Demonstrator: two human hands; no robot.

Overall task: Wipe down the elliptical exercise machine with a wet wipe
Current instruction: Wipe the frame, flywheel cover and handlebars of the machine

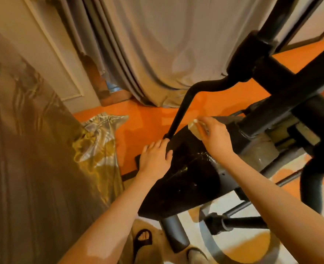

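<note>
Black housing (186,168) of the elliptical: my left hand (154,159) lies spread flat on its left edge, my right hand (217,137) pinches the wet wipe (194,129) at its top

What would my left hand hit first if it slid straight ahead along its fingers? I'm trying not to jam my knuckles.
Probably the black handlebar tube: the left hand lies flat on the machine's black cover, fingertips near the tube's base.
</note>
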